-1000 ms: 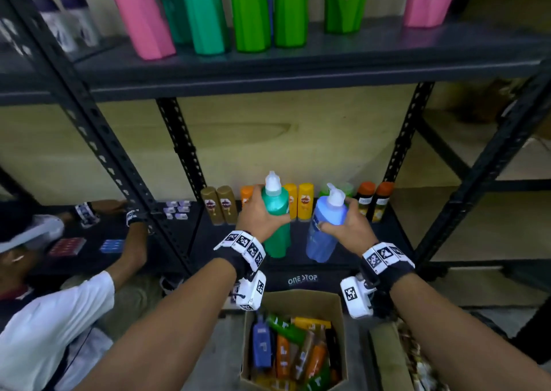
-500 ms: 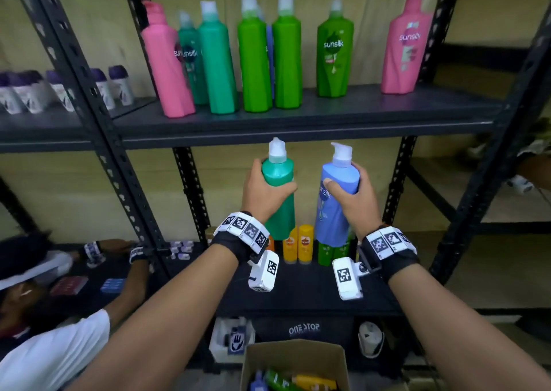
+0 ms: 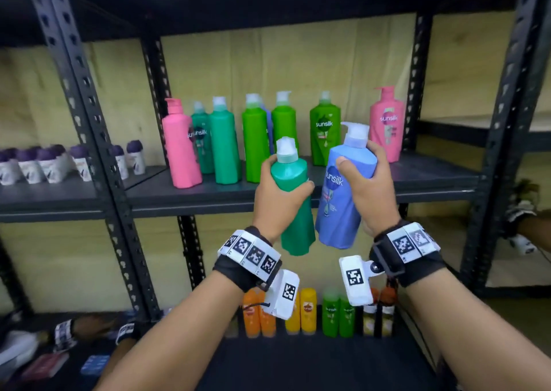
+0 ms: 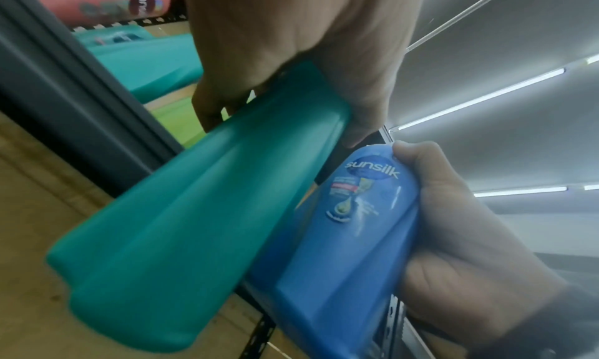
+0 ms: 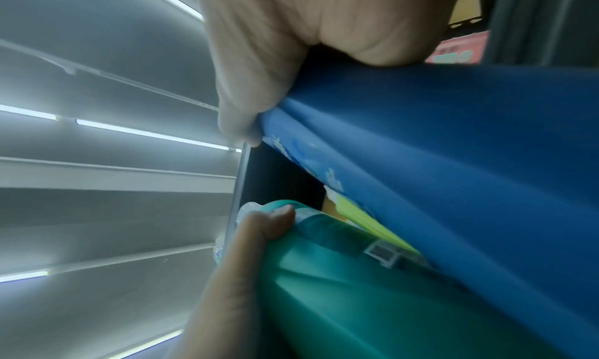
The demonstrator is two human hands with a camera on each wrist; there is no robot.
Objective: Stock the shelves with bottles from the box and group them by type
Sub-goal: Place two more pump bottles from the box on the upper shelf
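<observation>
teal bottle (image 3: 293,205) in the left hand (image 3: 275,199), fingers and thumb wrapped round its upper body just below the white pump cap; it shows a plain back with no readable writing. at 3 o'clock of it, with the lower bodies almost touching, the right hand (image 3: 368,192) grips the blue bottle (image 3: 343,193) round its shoulder, thumb across the front, white pump tilted toward 1 o'clock. its label reads "sunsilk" in white on a dark blue oval, with small print below too fine to read. both bottles are held in the air in front of the middle shelf (image 3: 432,179).

on that shelf, toward 12 o'clock of the hands, stands a row of pump bottles: a pink bottle (image 3: 180,149) at 10 o'clock, two teal ones beside it, one marked "sunsilk", then bright green ones, a darker green bottle (image 3: 324,134) reading "sunsilk", and at 1 o'clock another pink one also reading "sunsilk". far off at 9 o'clock sit small white roll-ons (image 3: 44,164) with purple caps. at 6 o'clock, on the lower shelf, small orange, yellow and green bottles (image 3: 307,313) stand in a line, labels blurred.
</observation>
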